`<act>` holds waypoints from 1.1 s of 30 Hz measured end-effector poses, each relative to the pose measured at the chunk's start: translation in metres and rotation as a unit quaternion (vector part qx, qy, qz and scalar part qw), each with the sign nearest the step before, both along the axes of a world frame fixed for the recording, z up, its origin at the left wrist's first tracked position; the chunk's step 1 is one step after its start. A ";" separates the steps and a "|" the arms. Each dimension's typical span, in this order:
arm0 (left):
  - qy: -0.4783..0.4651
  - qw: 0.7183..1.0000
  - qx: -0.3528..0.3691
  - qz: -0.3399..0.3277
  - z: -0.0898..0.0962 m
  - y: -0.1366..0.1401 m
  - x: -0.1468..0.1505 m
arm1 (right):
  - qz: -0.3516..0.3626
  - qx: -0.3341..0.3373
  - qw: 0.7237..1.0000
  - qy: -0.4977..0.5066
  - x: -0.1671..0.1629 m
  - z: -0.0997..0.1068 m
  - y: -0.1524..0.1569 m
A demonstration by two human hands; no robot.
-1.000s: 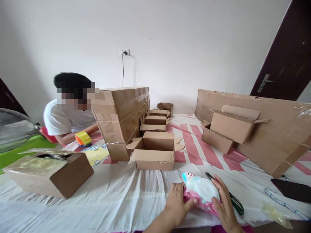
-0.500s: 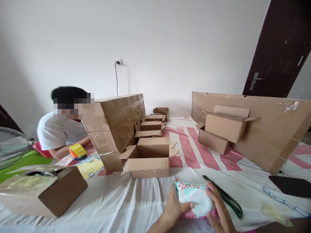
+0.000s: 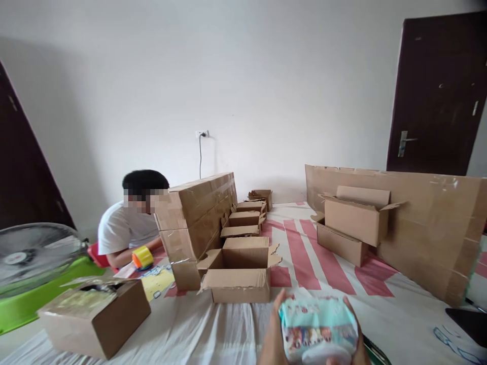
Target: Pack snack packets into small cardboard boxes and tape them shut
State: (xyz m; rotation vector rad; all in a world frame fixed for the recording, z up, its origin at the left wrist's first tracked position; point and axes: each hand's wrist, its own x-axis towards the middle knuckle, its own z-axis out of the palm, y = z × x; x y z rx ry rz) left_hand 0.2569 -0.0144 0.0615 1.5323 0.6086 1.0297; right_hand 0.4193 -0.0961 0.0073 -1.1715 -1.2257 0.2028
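Note:
Low in the view, a pack of wet wipes (image 3: 317, 322) is held between both of my hands. It is turquoise, with a row of printed cartoon figures and a white lid at the near edge. My left hand (image 3: 273, 334) grips its left side; my right hand (image 3: 358, 337) grips the right side, its lower fingers partly hidden. By the right hand, a green box cutter (image 3: 375, 350) lies on the cloth, mostly covered. Just beyond the pack stands an open cardboard box (image 3: 239, 286) with its flaps spread.
Stacked boxes (image 3: 186, 223) form a wall at left, with a person (image 3: 129, 228) behind it. A taped box (image 3: 95, 324) and a fan (image 3: 34, 258) are on the left. At right, two boxes (image 3: 353, 223) lean by a cardboard panel (image 3: 426, 228); a dark flat object (image 3: 467, 324) lies nearby.
The wipes pack has been tilted, so its printed end faces me and the lid has turned downward. My view has risen and shifted left. Both hands keep their hold.

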 end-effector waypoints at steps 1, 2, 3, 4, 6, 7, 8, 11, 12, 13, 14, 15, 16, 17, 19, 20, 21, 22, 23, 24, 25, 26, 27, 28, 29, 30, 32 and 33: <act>-0.016 1.000 0.015 0.000 0.021 0.001 -0.001 | 0.018 0.006 1.000 0.006 0.003 0.023 0.006; -0.036 0.999 0.036 -0.003 0.043 0.004 -0.003 | 0.029 0.014 0.999 0.011 0.008 0.048 0.016; -0.068 0.996 0.053 -0.009 0.065 0.011 -0.004 | 0.048 0.022 0.999 0.014 0.013 0.072 0.029; -0.093 0.994 0.057 -0.013 0.085 0.021 -0.004 | 0.099 0.025 0.994 0.036 0.018 0.095 0.045; -0.106 0.993 0.049 -0.008 0.119 0.048 0.000 | 0.122 0.046 0.984 0.122 0.026 0.133 0.080; -0.113 0.993 0.033 0.009 0.130 0.064 0.003 | 0.131 0.045 0.977 0.162 0.029 0.146 0.098; -0.129 0.991 0.007 0.028 0.137 0.080 0.006 | 0.150 0.023 0.968 0.198 0.030 0.154 0.114; -0.149 0.987 -0.045 0.037 0.137 0.117 0.017 | 0.230 -0.101 0.918 0.306 0.026 0.153 0.149; -0.148 0.987 -0.052 0.033 0.133 0.125 0.019 | 0.251 -0.133 0.900 0.332 0.024 0.148 0.156; -0.145 0.988 -0.054 0.029 0.128 0.130 0.021 | 0.264 -0.150 0.886 0.349 0.021 0.142 0.160; -0.144 0.988 -0.057 0.028 0.123 0.133 0.022 | 0.269 -0.152 0.880 0.361 0.018 0.137 0.162; -0.145 0.987 -0.060 0.027 0.120 0.134 0.023 | 0.269 -0.144 0.879 0.365 0.015 0.133 0.163; -0.147 0.987 -0.060 0.028 0.117 0.132 0.023 | 0.268 -0.133 0.882 0.363 0.013 0.132 0.161; -0.151 0.986 -0.059 0.028 0.116 0.129 0.022 | 0.265 -0.120 0.889 0.354 0.011 0.131 0.158; -0.162 0.985 -0.055 0.029 0.114 0.114 0.020 | 0.237 -0.084 0.917 0.309 0.008 0.132 0.147; -0.168 0.984 -0.051 0.031 0.113 0.103 0.018 | 0.204 -0.058 0.937 0.278 0.006 0.130 0.139; -0.173 0.983 -0.046 0.035 0.110 0.089 0.015 | 0.160 -0.028 0.955 0.249 0.005 0.126 0.129; -0.176 0.983 -0.039 0.041 0.106 0.073 0.012 | 0.112 0.001 0.967 0.229 0.003 0.118 0.119; -0.175 0.983 -0.028 0.050 0.099 0.055 0.009 | 0.067 0.025 0.973 0.221 0.001 0.107 0.107; -0.165 0.985 -0.017 0.058 0.090 0.037 0.005 | 0.034 0.038 0.973 0.223 -0.002 0.094 0.096; -0.154 0.986 -0.007 0.064 0.079 0.020 0.001 | 0.017 0.042 0.971 0.235 -0.006 0.078 0.085; -0.141 0.988 -0.007 0.067 0.066 0.004 -0.004 | 0.015 0.040 0.967 0.250 -0.010 0.062 0.075; -0.131 0.989 -0.011 0.068 0.053 -0.009 -0.010 | 0.024 0.034 0.963 0.265 -0.016 0.047 0.066; -0.125 0.989 -0.019 0.075 0.040 -0.020 -0.016 | 0.040 0.024 0.961 0.274 -0.022 0.033 0.059; -0.120 0.988 -0.034 0.091 0.027 -0.027 -0.024 | 0.063 0.009 0.959 0.275 -0.029 0.023 0.054; -0.115 0.986 -0.052 0.112 0.015 -0.030 -0.032 | 0.090 -0.009 0.959 0.269 -0.036 0.015 0.050; -0.107 0.977 -0.093 0.159 -0.004 -0.030 -0.050 | 0.151 -0.057 0.959 0.231 -0.049 0.008 0.046; -0.104 0.973 -0.112 0.175 -0.011 -0.027 -0.060 | 0.186 -0.080 0.957 0.205 -0.056 0.007 0.045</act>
